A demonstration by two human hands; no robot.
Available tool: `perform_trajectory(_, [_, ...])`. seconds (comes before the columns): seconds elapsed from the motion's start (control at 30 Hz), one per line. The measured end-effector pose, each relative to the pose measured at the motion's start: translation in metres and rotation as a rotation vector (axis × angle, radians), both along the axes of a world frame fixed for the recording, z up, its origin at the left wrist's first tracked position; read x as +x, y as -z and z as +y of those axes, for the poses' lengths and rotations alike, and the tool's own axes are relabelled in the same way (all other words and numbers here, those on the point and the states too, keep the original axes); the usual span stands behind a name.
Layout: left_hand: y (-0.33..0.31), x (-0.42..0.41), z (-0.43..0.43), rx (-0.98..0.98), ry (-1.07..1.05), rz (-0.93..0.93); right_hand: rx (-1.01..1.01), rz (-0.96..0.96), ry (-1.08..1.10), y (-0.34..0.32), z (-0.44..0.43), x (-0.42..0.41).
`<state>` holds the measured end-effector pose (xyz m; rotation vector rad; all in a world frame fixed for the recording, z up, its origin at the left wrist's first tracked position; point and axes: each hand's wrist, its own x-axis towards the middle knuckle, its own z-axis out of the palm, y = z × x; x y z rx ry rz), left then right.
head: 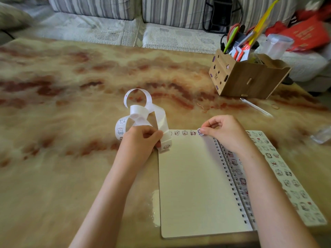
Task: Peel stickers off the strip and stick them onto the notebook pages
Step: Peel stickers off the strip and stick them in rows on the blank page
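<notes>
An open spiral-bound notebook with cream pages (193,185) lies on the marbled tan and reddish-brown surface (71,104), toward five o'clock in the view. The left hand (141,140), at the notebook's eleven o'clock corner, has its fingers curled round a long white paper sticker strip (143,111). The strip curls upward in loose loops toward twelve o'clock, with small cartoon stickers showing on its lower turns.

The right hand (223,131) pinches a small round sticker (200,131) between thumb and fingertips. The sticker sits at the top edge of the blank left page, at the three o'clock end of a row of small cartoon stickers (184,132) along that edge. The right page (279,169) is covered with rows of similar stickers.

At two o'clock from the notebook, well apart, stands a brown wooden desk organiser box (247,79). It holds a green pen (232,37), red-handled scissors (234,27), a long yellow stick-like item (263,20) and other stationery too blurred to name. Just beyond the box is a clear plastic lidded container (277,44); its contents cannot be made out.
</notes>
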<state>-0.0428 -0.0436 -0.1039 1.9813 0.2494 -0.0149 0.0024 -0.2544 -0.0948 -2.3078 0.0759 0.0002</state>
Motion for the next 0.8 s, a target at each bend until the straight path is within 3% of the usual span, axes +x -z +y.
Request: perform_trajectory(0.8, [-0.0004,-0.0005,-0.0003,0.032,0.014,-0.013,-0.118,-0.043,0.011,0.0060,0.0016,-0.0006])
